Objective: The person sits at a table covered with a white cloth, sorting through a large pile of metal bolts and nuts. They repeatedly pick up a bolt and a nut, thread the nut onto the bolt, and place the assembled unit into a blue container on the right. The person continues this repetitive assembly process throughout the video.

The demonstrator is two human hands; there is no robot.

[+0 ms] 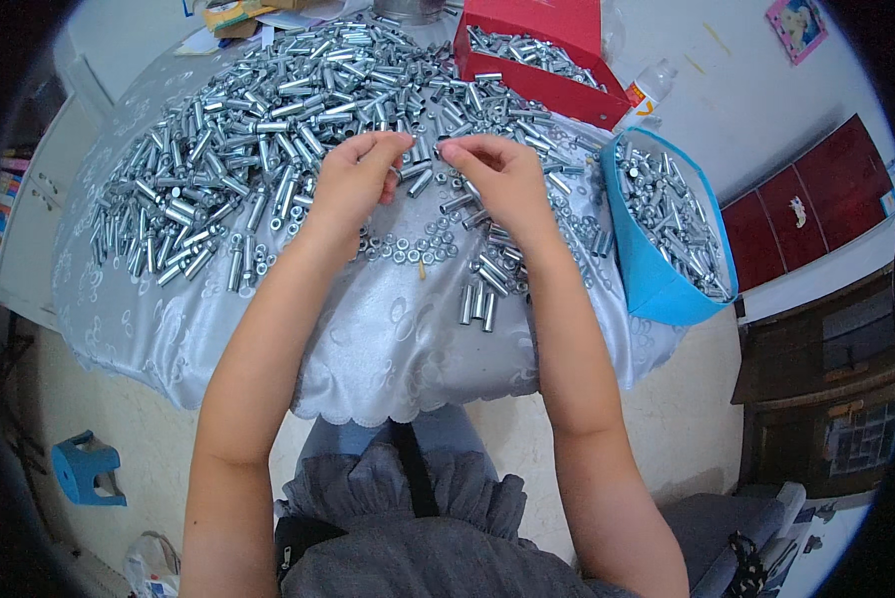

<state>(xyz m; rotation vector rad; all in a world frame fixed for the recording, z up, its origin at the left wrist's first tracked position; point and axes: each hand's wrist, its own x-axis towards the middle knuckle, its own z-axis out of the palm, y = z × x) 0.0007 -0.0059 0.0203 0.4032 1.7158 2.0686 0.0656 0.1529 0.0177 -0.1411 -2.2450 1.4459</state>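
Observation:
My left hand (356, 177) is closed over the near edge of a big heap of silvery metal sleeves (298, 110), thumb and forefinger pressed together. Facing it, my right hand (499, 181) pinches with thumb and forefinger; a small gap parts the two hands. Whatever is in either pinch is too small to make out. Short metal sleeves show just beyond and between the fingertips. Below the hands, many small nuts (408, 251) lie loose on the shiny silver tablecloth (388, 339). Several sleeves (479, 304) rest in a group beside my right wrist.
At the right edge of the table, a blue fabric bin (657, 291) is filled with metal pieces. A red box (547, 95) with more of them stands at the back, beside a clear bottle (652, 90). A blue stool (89, 468) is on the floor at left.

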